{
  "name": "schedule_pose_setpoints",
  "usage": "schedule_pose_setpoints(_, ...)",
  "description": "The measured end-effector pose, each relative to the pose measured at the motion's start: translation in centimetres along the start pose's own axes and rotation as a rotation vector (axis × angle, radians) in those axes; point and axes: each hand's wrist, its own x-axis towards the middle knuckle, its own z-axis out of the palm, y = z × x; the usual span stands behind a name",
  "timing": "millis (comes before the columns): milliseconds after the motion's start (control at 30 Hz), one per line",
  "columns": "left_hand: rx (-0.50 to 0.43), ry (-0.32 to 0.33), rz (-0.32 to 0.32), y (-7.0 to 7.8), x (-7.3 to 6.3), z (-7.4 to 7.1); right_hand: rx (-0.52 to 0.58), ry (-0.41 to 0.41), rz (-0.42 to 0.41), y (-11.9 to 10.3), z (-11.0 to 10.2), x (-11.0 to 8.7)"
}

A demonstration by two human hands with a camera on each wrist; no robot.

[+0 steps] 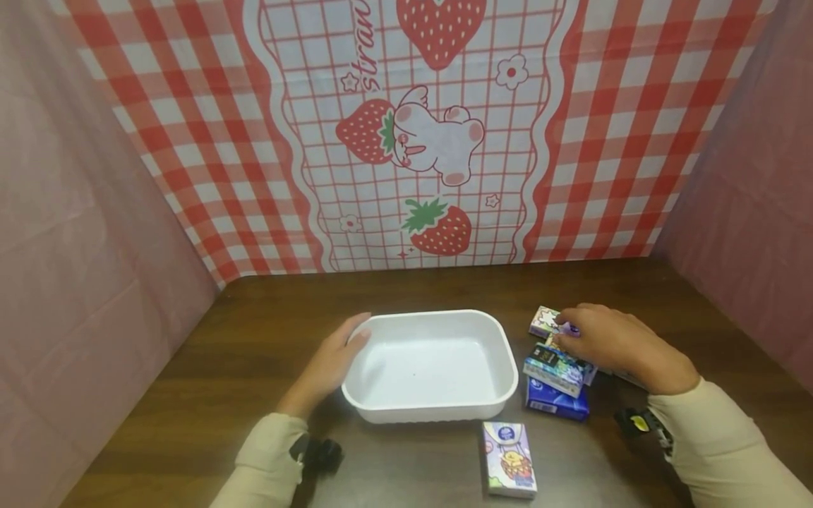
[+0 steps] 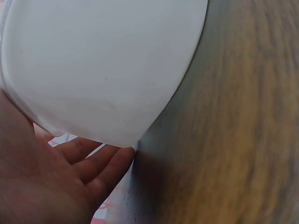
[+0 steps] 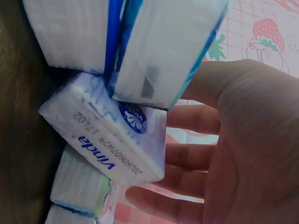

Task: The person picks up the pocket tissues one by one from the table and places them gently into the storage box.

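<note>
A white plastic basin [image 1: 425,367] stands in the middle of the table. At its left end my left hand [image 1: 333,360] grips the rim, thumb over the edge; in the left wrist view the fingers [image 2: 105,172] lie against the outside wall. My right hand [image 1: 612,342] reaches over a pile of tissue packs. Its fingers [image 3: 187,156] extend beside a pale purple Vinda pack [image 3: 112,140], with the thumb partly hidden behind a blue-edged pack [image 3: 163,51]. A dark patterned pack [image 1: 555,368] rests on a blue pack [image 1: 557,402]; a light pack [image 1: 543,321] lies behind.
A single cartoon-printed tissue pack [image 1: 509,460] lies in front of the basin's right end. The brown wooden table [image 1: 184,423] meets a red-and-white checked strawberry cloth [image 1: 438,141] at the back. Pink cloth [image 1: 82,233] hangs at both sides.
</note>
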Motion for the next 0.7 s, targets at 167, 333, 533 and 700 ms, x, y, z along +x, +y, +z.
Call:
schedule_pose_setpoints(167, 0.005, 0.001, 0.0, -0.2, 0.12, 0.0, 0.018, -0.008, -0.008, -0.47, -0.06, 0.04)
schedule_pose_setpoints(333, 0.002, 0.001, -0.003, -0.21, 0.12, 0.0, 0.026, -0.005, -0.028, -0.75, -0.07, 0.05)
schedule_pose_setpoints(533, -0.004, 0.002, -0.008, -0.3, 0.14, 0.0, 0.02, 0.022, -0.097, -0.82, 0.16, 0.11)
schedule_pose_setpoints(700, -0.003, 0.003, -0.012, -0.12, 0.06, 0.0, 0.019, 0.01, -0.11, -0.87, 0.1, 0.14)
